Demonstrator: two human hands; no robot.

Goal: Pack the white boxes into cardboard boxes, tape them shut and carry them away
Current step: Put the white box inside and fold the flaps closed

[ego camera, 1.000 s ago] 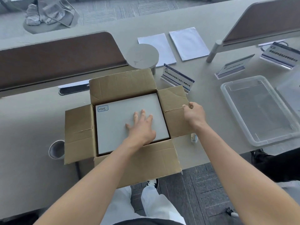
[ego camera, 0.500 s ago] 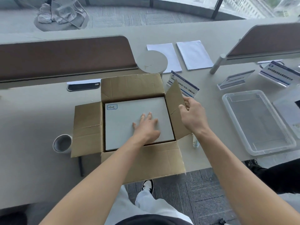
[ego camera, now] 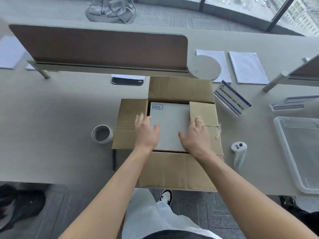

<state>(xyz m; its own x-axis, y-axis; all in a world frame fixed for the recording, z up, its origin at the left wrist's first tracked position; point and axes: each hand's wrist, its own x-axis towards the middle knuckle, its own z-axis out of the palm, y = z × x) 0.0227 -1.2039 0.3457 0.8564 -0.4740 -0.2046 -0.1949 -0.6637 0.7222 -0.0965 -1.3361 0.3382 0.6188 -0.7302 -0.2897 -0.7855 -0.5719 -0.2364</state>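
Your white box (ego camera: 170, 125) sits inside the cardboard box (ego camera: 179, 169) at the near edge of the desk (ego camera: 57, 135), label corner to the far left. It's packed, so the step in hand looks like closing flaps.

R hand (ego camera: 196, 135) lies flat on the right flap (ego camera: 205, 112), fingers straight and spread, holding nothing. That flap is already folded in over the right part of the white box. L hand (ego camera: 146, 133) is open too, fingers relaxed and pointing away from you, over the seam where the left flap (ego camera: 126, 125) meets the box opening. Can't tell if it touches the flap or hovers.

What the next move turns on: the left flap lies splayed outward, directly to the L of your L hand, its hinge running front-to-back. L hand is the nearer one by far, so it should be the one to swing the flap inward toward the R hand. Far flap (ego camera: 179, 88) stands up behind, near flap hangs toward you; both prob. go after the sides.

Tape roll (ego camera: 102, 134) sits on the desk just beside the left flap, close to your L hand for sealing.
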